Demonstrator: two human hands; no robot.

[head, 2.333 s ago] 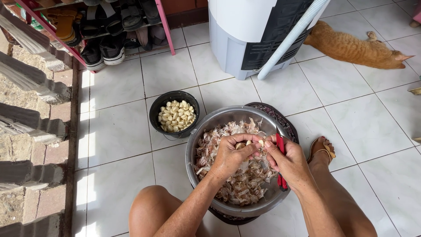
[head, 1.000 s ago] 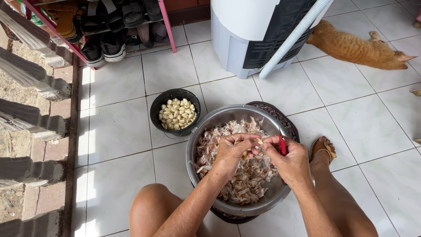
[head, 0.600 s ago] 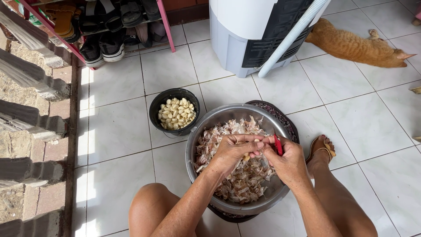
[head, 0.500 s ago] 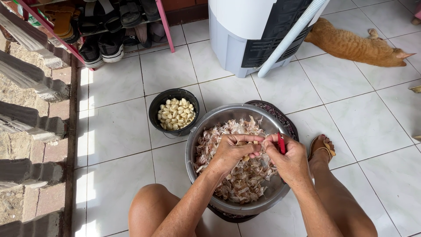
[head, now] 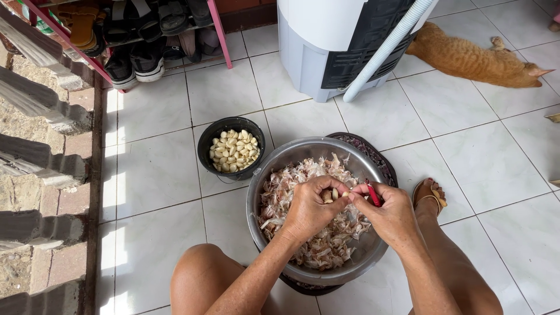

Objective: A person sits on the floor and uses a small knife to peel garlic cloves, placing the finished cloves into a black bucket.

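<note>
Fingers of left hand (head: 308, 211) pinch a garlic clove (head: 335, 194) above skins; right hand (head: 392, 213) grips red knife (head: 373, 193).

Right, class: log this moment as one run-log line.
left hand: holds garlic clove | right hand: red-handled knife | over steel bowl of skins

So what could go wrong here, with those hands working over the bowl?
The right hand holds a small red-handled knife right beside the left hand's fingers, which pinch a pale garlic clove; a slip could nick them. The big steel bowl brims with papery garlic skins that might spill onto the white floor tiles. The ginger cat lying nearby could wander in.
</note>
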